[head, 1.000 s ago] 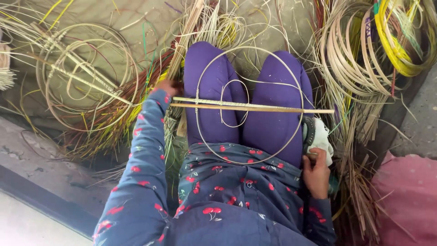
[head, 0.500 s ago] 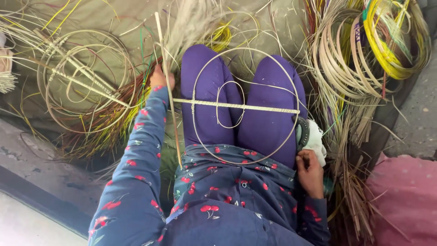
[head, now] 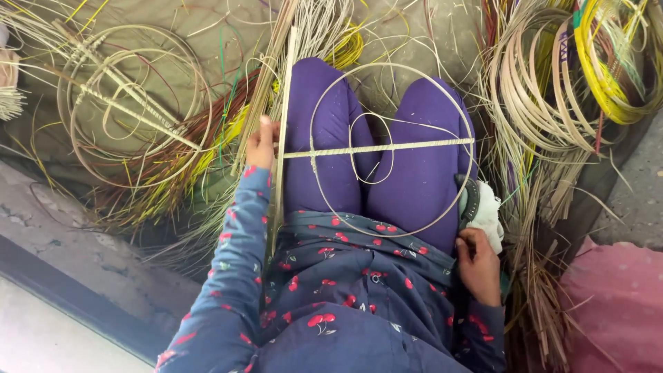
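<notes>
A round cane hoop [head: 324, 93] with a smaller inner ring and a flat crossbar [head: 387, 147] lies across my purple-clad knees. My left hand [head: 261, 144] grips a long flat cane stick [head: 284, 103] that stands nearly upright beside my left knee, at the crossbar's left end. My right hand [head: 476, 261] rests low by my right thigh, fingers closed around the edge of a white-and-green object [head: 483, 207]. What that object is cannot be made out.
A finished cane hoop frame [head: 131, 103] lies on olive cloth at the left. Loose reeds and coloured strips [head: 186, 166] surround it. Coils of cane [head: 545, 83] and yellow strip [head: 608, 62] sit at the right. A pink cloth [head: 615, 304] lies lower right, a concrete ledge lower left.
My left hand has swung one cane stick from lying across the hoop to nearly upright. The hoop and crossbar stay on my knees. My right hand has barely moved.
</notes>
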